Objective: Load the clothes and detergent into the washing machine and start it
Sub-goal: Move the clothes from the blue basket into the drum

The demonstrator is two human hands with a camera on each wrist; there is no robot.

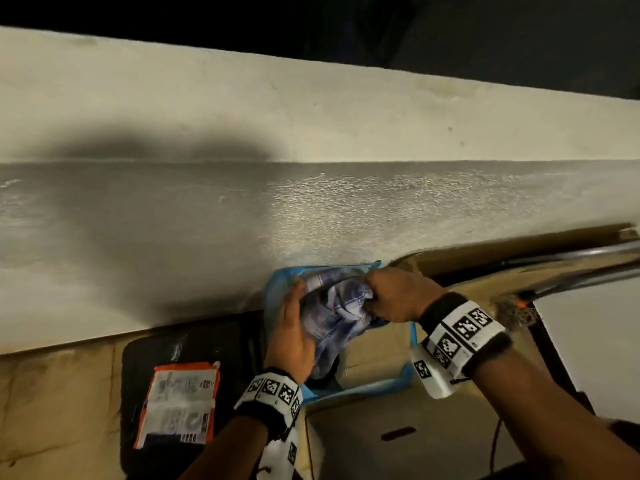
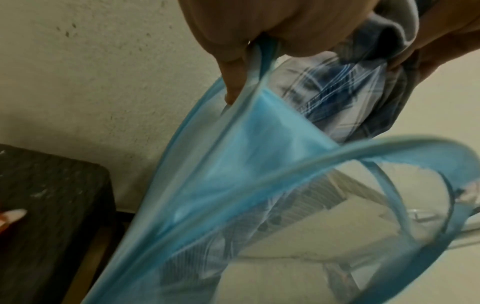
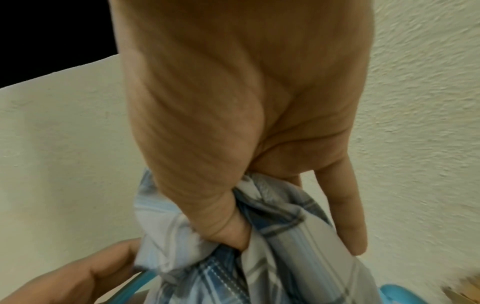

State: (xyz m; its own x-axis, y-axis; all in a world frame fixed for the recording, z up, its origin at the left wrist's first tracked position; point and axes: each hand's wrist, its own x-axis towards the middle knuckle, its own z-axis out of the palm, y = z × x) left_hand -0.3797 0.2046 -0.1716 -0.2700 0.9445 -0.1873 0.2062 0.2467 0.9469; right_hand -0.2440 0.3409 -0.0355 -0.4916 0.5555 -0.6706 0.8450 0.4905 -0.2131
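Observation:
A blue mesh hamper [image 1: 363, 388] stands on the floor against the wall. A bundle of blue-and-white plaid clothes [image 1: 337, 306] sticks up out of it. My right hand [image 1: 377, 289] grips the top of the bundle; in the right wrist view its fingers [image 3: 228, 232] are dug into the plaid cloth [image 3: 285, 257]. My left hand [image 1: 294, 296] is at the bundle's left side. In the left wrist view my left hand [image 2: 241, 61] curls round the hamper's blue rim [image 2: 233, 127] beside the cloth [image 2: 363, 98]. An orange-and-white detergent packet [image 1: 180, 403] lies on a black stool [image 1: 149, 355] to the left.
A rough pale wall [image 1: 311, 209] runs close behind the hamper. Grey metal pipes [image 1: 571, 265] slant in at the right above a white surface [image 1: 595, 341]. A frayed brush-like thing with an orange band [image 1: 516, 306] lies beside my right wrist. The floor is tan.

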